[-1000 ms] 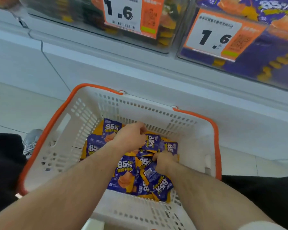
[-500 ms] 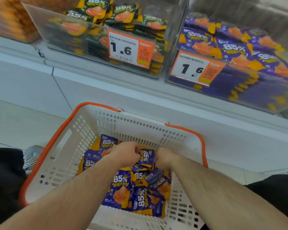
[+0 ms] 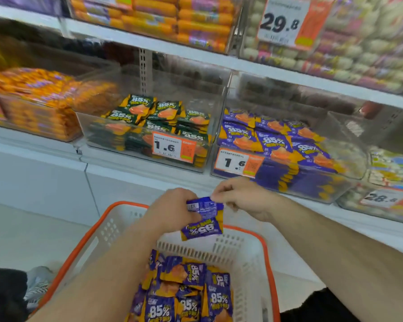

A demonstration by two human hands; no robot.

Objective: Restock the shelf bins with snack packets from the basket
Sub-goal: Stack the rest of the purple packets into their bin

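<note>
step: lifting purple packets point(image 3: 204, 218) from basket point(image 3: 261, 249) | left hand point(image 3: 172, 211) grips them, right hand point(image 3: 240, 197) pinches top edge | next – I'd carry them to purple bin point(image 3: 349, 173)

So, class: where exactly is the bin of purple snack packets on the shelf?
In the head view, the purple-packet bin sits right of centre on the lowest shelf, directly right of the green-packet bin, above the basket.

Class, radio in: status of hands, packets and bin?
Left hand grips purple snack packets; right hand pinches top corner. Above white plastic basket. Clear purple-packet bin unobstructed.
</note>
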